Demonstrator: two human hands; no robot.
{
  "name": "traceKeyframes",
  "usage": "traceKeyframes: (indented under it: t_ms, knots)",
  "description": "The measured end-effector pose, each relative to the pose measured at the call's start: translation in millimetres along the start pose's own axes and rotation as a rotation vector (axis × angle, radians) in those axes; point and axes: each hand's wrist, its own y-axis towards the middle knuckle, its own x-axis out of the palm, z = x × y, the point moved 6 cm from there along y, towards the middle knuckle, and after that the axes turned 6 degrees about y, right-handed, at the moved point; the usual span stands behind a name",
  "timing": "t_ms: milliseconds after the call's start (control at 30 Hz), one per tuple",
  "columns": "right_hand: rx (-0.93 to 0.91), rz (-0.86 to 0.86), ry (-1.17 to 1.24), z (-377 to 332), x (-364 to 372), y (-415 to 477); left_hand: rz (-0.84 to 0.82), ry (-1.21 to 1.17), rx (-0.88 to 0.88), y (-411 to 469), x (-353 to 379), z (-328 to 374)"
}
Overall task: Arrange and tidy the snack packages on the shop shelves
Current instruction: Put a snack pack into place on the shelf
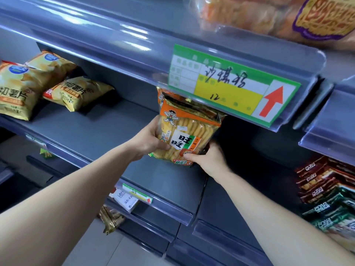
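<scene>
While both arms reach forward, nearly straight, from the bottom corners of the view, the hands meet on one rice cracker bag (187, 131) at the middle shelf (92, 131); the left hand (149, 142) grips the bag's left edge, thumb laid across the lower front and fingers curled behind; the right hand (208, 160) pinches the bottom right corner, thumb tip on the front and the other fingers tucked behind, out of sight. The bag is upright and leans a little to the left; its orange top edge lies behind the clear price rail of the shelf above; whether its base rests on the shelf or is held just over it cannot be told.

On that rail sits a green and yellow price tag (230, 87) with handwriting and a red arrow pointing up; above it, a clear bag of golden pastries (249, 16) lies on the upper shelf. Well to the left on the middle shelf, three yellow chip bags (76, 93) lie loosely, partly overlapping. At the right edge, dark red and green packets (326, 191) are stacked on a lower level; below the middle shelf, a white box (124, 201) lies just beside a small shelf label (137, 193).
</scene>
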Motion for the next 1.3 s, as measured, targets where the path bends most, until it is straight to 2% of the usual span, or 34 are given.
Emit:
traceKeyframes:
  t_ms: [67, 267, 367, 500, 633, 700, 800, 900, 967, 1033, 1133, 1200, 1300]
  knots:
    - [0.019, 0.035, 0.003, -0.5, 6.5, 2.9, -0.013, 0.036, 0.006, 11.3, -5.3, 0.0]
    - [0.217, -0.028, -0.059, 6.5, 30.2, -2.4, -0.222, -0.007, -0.025, 27.3, -11.9, -24.1]
    - [0.275, -0.011, -0.086, 7.7, 32.9, -3.4, -0.263, 0.037, -0.015, 34.4, -16.8, -33.0]
    - [0.226, 0.097, -0.093, 2.1, 35.2, -2.3, -0.192, 0.100, 0.070, 49.4, -21.9, -27.8]
    - [0.145, 0.285, -0.130, -8.1, 32.2, 3.5, -0.009, 0.254, 0.199, 61.8, -28.5, -15.2]
    - [0.177, 0.276, -0.164, -3.1, 37.6, 9.8, 0.023, 0.305, 0.174, 66.6, -28.7, -18.8]
    - [0.216, 0.188, -0.161, 5.9, 47.4, 14.6, -0.090, 0.325, 0.087, 69.7, -27.1, -36.4]
    - [0.224, 0.114, -0.160, 14.4, 52.7, 15.2, -0.176, 0.446, 0.026, 69.4, -27.3, -46.5]
    - [0.219, 0.092, -0.185, 16.7, 51.6, 16.7, -0.151, 0.562, -0.004, 69.3, -29.9, -45.9]
    - [0.182, 0.101, -0.237, 11.4, 48.0, 19.2, -0.047, 0.650, 0.037, 70.7, -36.0, -41.3]
    - [0.090, 0.230, -0.420, -7.3, 36.4, 19.7, 0.077, 0.709, 0.116, 72.6, -43.1, -36.6]
    - [0.078, 0.259, -0.506, -10.5, 34.5, 18.0, 0.024, 0.751, 0.095, 73.2, -40.9, -42.7]
    - [0.111, 0.145, -0.487, -3.7, 41.1, 15.8, -0.043, 0.798, 0.018, 72.4, -40.8, -54.4]
